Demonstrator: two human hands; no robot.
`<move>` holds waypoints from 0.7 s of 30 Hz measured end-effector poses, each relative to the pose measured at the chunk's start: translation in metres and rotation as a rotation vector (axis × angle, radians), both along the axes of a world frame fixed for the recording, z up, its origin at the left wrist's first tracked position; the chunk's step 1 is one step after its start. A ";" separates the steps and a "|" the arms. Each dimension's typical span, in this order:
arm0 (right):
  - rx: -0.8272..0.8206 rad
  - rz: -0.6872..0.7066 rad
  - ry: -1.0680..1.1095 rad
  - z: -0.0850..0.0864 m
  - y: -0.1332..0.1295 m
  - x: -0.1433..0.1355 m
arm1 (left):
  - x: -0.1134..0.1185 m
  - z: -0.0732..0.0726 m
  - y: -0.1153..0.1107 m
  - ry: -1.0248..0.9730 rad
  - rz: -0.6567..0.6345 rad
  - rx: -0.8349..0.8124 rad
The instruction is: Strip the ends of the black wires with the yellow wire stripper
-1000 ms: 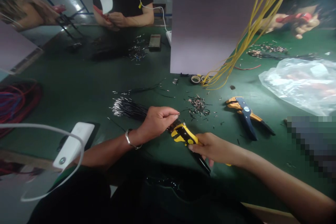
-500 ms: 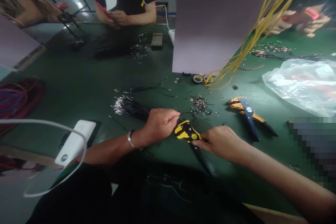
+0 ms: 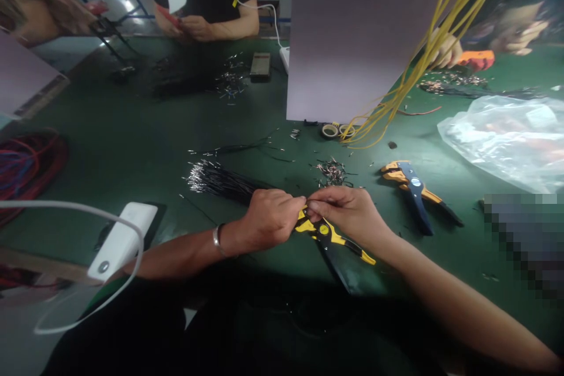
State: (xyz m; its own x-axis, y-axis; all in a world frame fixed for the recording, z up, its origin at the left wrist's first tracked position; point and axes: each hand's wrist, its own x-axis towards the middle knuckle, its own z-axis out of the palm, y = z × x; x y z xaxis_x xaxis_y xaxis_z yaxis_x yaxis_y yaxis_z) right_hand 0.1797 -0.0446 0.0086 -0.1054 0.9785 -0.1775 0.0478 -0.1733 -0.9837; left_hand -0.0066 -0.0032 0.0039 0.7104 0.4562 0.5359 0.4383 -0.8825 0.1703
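Note:
My left hand [image 3: 272, 218] is closed, with thumb and index pressed together around the end of a thin black wire mostly hidden by the fingers. Thumb and fingertips of my right hand [image 3: 348, 211] pinch that same spot, touching the left fingertips. Just below both hands lie yellow-and-black wire strippers [image 3: 325, 230], no hand around their handles. Behind my left hand, a bundle of black wires [image 3: 224, 181] with bare silvery ends points left. A heap of wire scraps [image 3: 332, 173] is just beyond my right hand.
Another pair of strippers [image 3: 414, 183] lies at right, near a clear plastic bag [image 3: 506, 141]. Yellow wires [image 3: 396, 94] hang beside a pale upright panel [image 3: 339, 41]. Tape rolls [image 3: 329, 131] sit at its foot. A white power bank [image 3: 122, 239] with a cable is at left. Co-workers' hands [image 3: 198, 27] are across the table.
My right hand has let go of the strippers' handles and moved up and left to the wire at my left fingertips. At far right, a co-worker's red tool has moved down and left.

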 end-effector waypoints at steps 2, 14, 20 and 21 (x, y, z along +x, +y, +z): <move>0.015 -0.029 0.057 0.001 0.000 -0.002 | 0.000 0.001 0.000 -0.007 -0.019 -0.005; -0.080 -0.048 0.332 -0.011 -0.003 0.007 | 0.000 0.002 0.003 -0.178 -0.042 -0.348; -0.064 0.021 0.233 -0.005 0.000 0.009 | -0.001 0.001 0.003 -0.190 -0.096 -0.278; -0.059 0.029 0.212 -0.004 0.000 0.009 | -0.001 0.001 0.003 -0.188 -0.101 -0.272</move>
